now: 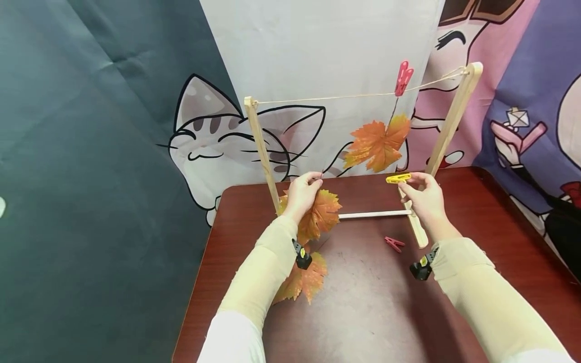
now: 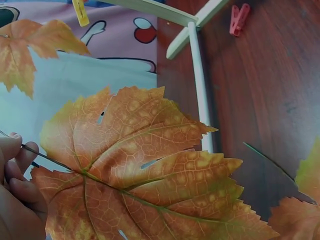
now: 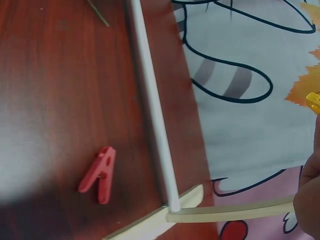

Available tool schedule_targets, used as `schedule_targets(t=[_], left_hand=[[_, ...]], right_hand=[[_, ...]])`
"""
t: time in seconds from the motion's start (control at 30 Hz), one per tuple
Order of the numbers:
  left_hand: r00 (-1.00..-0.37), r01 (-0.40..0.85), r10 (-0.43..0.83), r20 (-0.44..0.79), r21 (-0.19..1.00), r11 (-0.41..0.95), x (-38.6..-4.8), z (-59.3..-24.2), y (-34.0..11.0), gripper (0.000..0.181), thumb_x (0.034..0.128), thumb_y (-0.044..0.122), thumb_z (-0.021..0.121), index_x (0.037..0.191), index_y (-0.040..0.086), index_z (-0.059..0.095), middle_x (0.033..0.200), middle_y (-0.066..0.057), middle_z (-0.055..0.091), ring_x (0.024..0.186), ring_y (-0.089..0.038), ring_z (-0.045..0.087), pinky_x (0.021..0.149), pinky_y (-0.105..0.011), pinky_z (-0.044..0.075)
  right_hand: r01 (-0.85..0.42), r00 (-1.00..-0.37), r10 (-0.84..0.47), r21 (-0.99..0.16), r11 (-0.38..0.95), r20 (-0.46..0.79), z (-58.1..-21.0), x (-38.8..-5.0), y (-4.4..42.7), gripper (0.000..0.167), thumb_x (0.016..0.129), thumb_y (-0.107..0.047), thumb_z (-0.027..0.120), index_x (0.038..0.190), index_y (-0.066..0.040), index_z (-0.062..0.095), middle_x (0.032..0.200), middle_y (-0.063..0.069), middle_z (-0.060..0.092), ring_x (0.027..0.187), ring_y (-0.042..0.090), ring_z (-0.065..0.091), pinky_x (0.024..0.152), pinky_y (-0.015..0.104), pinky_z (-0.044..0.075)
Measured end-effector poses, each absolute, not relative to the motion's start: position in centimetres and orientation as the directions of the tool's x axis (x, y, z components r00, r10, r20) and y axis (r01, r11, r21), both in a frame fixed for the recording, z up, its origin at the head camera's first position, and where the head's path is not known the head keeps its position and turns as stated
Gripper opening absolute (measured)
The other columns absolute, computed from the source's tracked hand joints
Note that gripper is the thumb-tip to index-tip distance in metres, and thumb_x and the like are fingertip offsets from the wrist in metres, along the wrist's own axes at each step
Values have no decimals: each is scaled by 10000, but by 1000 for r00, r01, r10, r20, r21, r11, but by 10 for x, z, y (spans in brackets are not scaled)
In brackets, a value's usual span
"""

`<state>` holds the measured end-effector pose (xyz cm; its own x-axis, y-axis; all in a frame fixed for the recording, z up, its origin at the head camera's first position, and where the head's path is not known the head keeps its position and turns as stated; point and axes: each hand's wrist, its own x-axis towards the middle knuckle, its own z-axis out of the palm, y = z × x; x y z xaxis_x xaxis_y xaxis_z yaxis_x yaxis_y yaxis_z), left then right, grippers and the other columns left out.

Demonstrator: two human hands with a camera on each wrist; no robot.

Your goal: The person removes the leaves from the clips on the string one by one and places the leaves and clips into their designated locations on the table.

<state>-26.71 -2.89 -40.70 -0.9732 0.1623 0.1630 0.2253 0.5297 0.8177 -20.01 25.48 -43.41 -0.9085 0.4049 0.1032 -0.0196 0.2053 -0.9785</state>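
Note:
My left hand [image 1: 305, 194] pinches the thin stem of an orange artificial maple leaf [image 1: 321, 214], which hangs below the fingers; in the left wrist view this leaf [image 2: 145, 165] fills the middle. Between thumb and fingers my right hand [image 1: 426, 199] holds a yellow clothespin [image 1: 398, 178], in front of the frame's right post. Another maple leaf [image 1: 379, 143] dangles by its stem from a red clothespin [image 1: 403, 79] clipped on the string [image 1: 327, 97]. A further leaf [image 1: 308, 277] lies on the table under my left forearm, partly hidden by it.
The string runs between two wooden posts [image 1: 454, 118], joined low down by a white rod [image 1: 374, 215]. A second red clothespin [image 1: 394, 244] lies on the brown table [image 1: 354, 312] near the right foot of the frame. Behind hangs a cartoon-printed cloth [image 1: 327, 45].

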Motion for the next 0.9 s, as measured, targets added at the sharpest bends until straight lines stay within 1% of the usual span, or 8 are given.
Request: schedule_targets(t=[0.1, 0.17, 0.37, 0.47, 0.57, 0.63, 0.77, 0.9], left_hand=[[-972, 223, 179, 150, 821, 525, -265, -414, -26, 213, 924, 217, 594, 1110, 193, 696, 826, 48, 632, 818, -113, 582, 776, -277, 456], [-973, 221, 183, 144, 819, 529, -264, -418, -26, 215, 923, 210, 596, 1113, 186, 694, 821, 45, 629, 807, -118, 578, 774, -283, 453], [-973, 213, 195, 126, 814, 540, -264, -429, -31, 207, 926, 209, 586, 1099, 170, 692, 834, 25, 629, 799, -133, 575, 766, -304, 454], [-971, 211, 210, 110, 804, 555, -264, -435, -35, 204, 923, 209, 588, 1091, 161, 694, 841, 24, 637, 810, -135, 582, 775, -308, 453], [-969, 215, 227, 98, 786, 580, -263, -441, -38, 198, 918, 205, 594, 1079, 161, 699, 845, 29, 647, 820, -138, 589, 786, -311, 453], [-967, 218, 237, 91, 778, 589, -263, -445, -39, 200, 915, 198, 594, 1079, 154, 700, 854, 22, 653, 824, -147, 590, 791, -317, 452], [-967, 208, 243, 71, 768, 606, -261, -452, -42, 200, 915, 199, 591, 1075, 155, 702, 906, 13, 662, 843, -156, 588, 794, -326, 454], [-968, 201, 246, 54, 754, 626, -259, -461, -45, 199, 919, 202, 589, 1075, 154, 702, 966, 14, 674, 864, -151, 594, 798, -323, 455]], right_hand=[[-1, -910, 408, -987, 159, 67, -440, -193, 256, 292, 867, -159, 675, 1094, -162, 491, 979, -2, 504, 531, 67, 571, 508, 187, 489], [1, -914, 402, -991, 135, 53, -443, -190, 254, 300, 868, -134, 670, 1102, -153, 484, 998, 7, 495, 577, 49, 569, 527, 194, 502], [-32, -915, 397, -994, 109, 73, -455, -186, 250, 352, 864, -56, 650, 1162, -48, 463, 1006, -1, 493, 666, 4, 564, 529, 187, 502], [-39, -918, 391, -996, 85, 69, -463, -185, 251, 380, 854, -54, 664, 1172, -25, 458, 1040, 42, 501, 672, 24, 573, 526, 189, 498], [-28, -924, 378, -994, 107, 67, -471, -185, 251, 420, 851, -94, 683, 1186, 0, 448, 1068, 45, 499, 624, 30, 572, 528, 187, 497], [-18, -924, 379, -994, 103, 56, -476, -184, 252, 442, 838, -119, 705, 1184, 6, 459, 1058, 26, 511, 602, 36, 561, 529, 190, 499], [10, -924, 382, -994, 111, 33, -484, -181, 254, 436, 838, -122, 708, 1177, -1, 463, 1042, 2, 515, 651, 41, 546, 542, 195, 507], [41, -926, 377, -983, 178, 29, -490, -176, 254, 476, 857, -88, 679, 1235, 53, 427, 1054, 3, 508, 654, 12, 541, 529, 194, 504]])
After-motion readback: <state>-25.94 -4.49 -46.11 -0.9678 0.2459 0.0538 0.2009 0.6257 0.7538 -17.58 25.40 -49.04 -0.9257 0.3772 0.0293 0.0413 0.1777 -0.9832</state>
